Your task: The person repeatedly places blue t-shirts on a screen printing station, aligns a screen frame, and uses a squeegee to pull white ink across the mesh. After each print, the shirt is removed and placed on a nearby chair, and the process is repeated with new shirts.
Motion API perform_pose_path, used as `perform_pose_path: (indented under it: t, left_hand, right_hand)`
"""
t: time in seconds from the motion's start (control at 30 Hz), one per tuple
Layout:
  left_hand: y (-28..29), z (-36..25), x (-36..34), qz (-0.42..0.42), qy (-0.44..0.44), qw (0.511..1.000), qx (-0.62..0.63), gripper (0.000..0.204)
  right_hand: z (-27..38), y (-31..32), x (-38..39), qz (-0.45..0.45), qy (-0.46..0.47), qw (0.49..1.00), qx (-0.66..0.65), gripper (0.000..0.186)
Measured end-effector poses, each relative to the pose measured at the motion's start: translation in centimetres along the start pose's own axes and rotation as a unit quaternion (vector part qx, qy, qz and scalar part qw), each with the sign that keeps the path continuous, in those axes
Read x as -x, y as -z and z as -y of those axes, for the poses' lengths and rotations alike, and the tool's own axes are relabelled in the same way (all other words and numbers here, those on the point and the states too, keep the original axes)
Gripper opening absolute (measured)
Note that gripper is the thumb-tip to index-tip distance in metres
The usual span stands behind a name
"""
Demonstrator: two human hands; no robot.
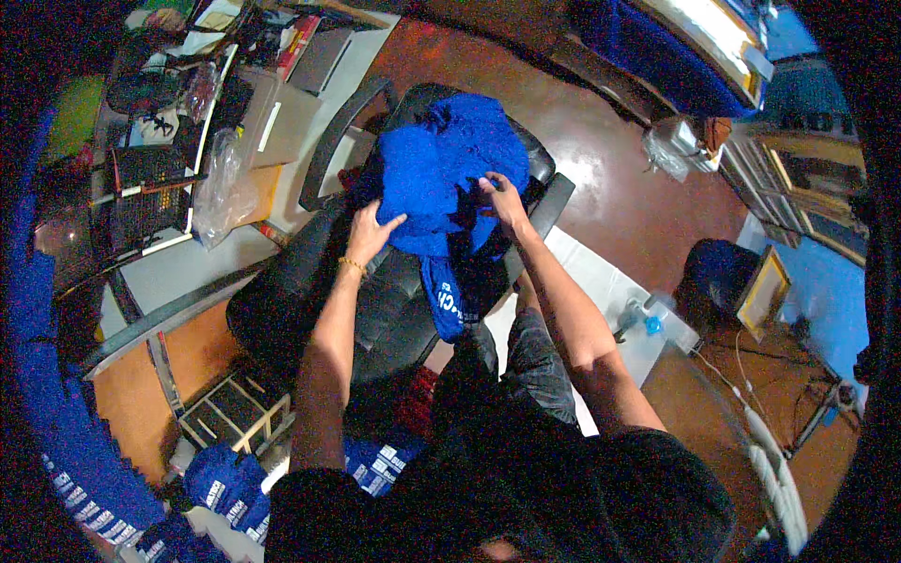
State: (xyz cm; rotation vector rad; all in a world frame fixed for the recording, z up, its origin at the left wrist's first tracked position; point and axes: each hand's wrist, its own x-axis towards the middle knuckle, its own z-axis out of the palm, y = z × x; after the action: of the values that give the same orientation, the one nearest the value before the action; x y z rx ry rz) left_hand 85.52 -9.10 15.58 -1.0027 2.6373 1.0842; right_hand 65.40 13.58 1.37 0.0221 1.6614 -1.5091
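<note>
Bunched blue cloth (413, 174), which looks like a garment, lies heaped on a black padded chair (371, 291) in front of me. My left hand (369, 235) is at the heap's near left edge, thumb on top and the other fingers partly hidden along the side. On the right, my right hand (504, 200) has its fingers bent over a fold, tips close together. Below the heap hangs a blue strip with white print (441, 293), reaching towards my lap. A dark gap runs between the cloth's two lobes.
Shelving with crates and clutter (160, 178) stands on the left. Printed blue garments (223, 488) are piled at the lower left. To my right is a white surface (601, 281) with a clear blue-capped container (652, 324). The chair's armrest (554, 206) rises beside my right hand.
</note>
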Motion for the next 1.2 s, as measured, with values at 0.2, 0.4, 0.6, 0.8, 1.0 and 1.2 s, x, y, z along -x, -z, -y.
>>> perform_pose_path:
  t: [0.2, 0.4, 0.6, 0.8, 1.0, 1.2]
  left_hand:
    - [-4.2, -1.2, 5.7, 0.013, -0.104, 0.975, -0.198, 0.063]
    - [-6.3, -3.7, 8.9, 0.130, -0.119, 0.966, -0.187, 0.071]
    - [-5.3, -5.2, 4.0, -0.005, 0.086, 0.993, 0.081, 0.057]
    - [-0.1, -2.0, -6.2, 0.023, 0.229, 0.929, 0.290, 0.119]
    - [-1.1, 3.9, -7.5, 0.030, 0.345, 0.893, 0.288, 0.058]
    - [3.6, 1.6, -5.0, -0.093, 0.209, 0.913, 0.339, 0.050]
  right_hand:
    - [0.2, -1.1, -0.5, 0.091, -0.145, 0.977, -0.131, 0.069]
    - [1.9, -3.0, -1.5, 0.070, -0.231, 0.959, -0.149, 0.102]
    - [4.7, -3.5, -2.0, 0.171, -0.174, 0.969, 0.043, 0.090]
    - [7.7, -15.1, 2.1, 0.317, 0.182, 0.893, 0.265, 0.082]
    - [5.9, -13.2, 8.3, 0.254, 0.308, 0.911, 0.106, 0.053]
    - [-0.3, -0.9, -1.0, -0.212, -0.029, 0.949, 0.233, 0.063]
